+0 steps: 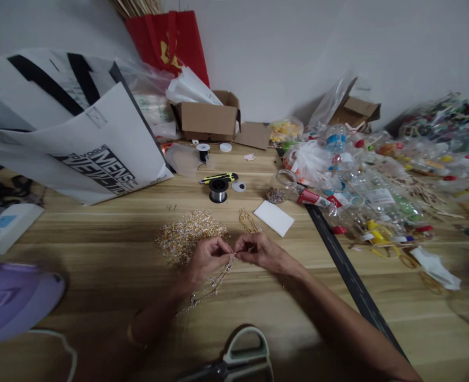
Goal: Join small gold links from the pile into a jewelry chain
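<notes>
My left hand (208, 259) and my right hand (264, 251) meet above the table, thumbs and fingertips pinched close together. A beaded chain (213, 286) hangs from my left fingertips and trails down to the left on the wood. My right fingertips press on something tiny at the chain's end, too small to make out. Just behind my left hand lies a heap of clear and gold beads (189, 231). Beyond my right hand are a gold chain (247, 220) and a white card (274, 217).
Scissors (248, 353) lie at the near edge. Farther back are a wire spool (218, 192), a yellow cutter knife (218, 178) and a jar of beads (279, 188). Plastic bottles (378, 196) crowd the right. A white bag (111, 143) and a purple iron (19, 302) stand left.
</notes>
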Available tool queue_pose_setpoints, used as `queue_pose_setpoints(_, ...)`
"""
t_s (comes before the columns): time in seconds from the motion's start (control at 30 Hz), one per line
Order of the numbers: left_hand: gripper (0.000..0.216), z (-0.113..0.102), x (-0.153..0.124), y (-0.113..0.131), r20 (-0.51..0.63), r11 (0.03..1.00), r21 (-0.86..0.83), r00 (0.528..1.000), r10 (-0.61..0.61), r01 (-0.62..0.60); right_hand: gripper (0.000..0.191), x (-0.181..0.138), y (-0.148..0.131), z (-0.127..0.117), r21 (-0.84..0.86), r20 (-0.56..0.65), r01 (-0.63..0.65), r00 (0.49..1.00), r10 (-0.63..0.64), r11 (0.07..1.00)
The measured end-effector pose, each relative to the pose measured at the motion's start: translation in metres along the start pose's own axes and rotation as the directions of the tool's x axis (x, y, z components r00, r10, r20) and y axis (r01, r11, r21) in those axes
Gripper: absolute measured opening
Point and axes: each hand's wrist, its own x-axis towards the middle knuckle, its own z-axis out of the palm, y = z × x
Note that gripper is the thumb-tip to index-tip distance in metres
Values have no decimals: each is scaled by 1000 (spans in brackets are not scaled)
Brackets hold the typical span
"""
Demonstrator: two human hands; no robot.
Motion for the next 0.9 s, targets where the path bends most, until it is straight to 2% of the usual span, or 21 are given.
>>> queue_pose_setpoints(0.27, 9, 5, -4, 4, -61, 962, 221, 982, 178, -160, 11, 2, 6, 1, 84, 2, -28, 1000, 28, 996)
queue_pose_setpoints(0.53, 12, 7, -6, 2, -103, 922, 290, 949, 296, -256, 23, 7, 14, 1, 280, 52, -126, 992, 117, 951)
queue_pose_setpoints(0.7, 14, 7, -8, 6, -80, 900, 324, 939, 333, -291, 29, 8, 18, -1, 344, 86, -130, 991, 106, 930)
queue_pose_setpoints(0.9, 13, 9, -9, 7, -93, 904, 319, 940, 329, -285, 29, 11, 24, 2, 466, 67, -137, 991, 119, 874)
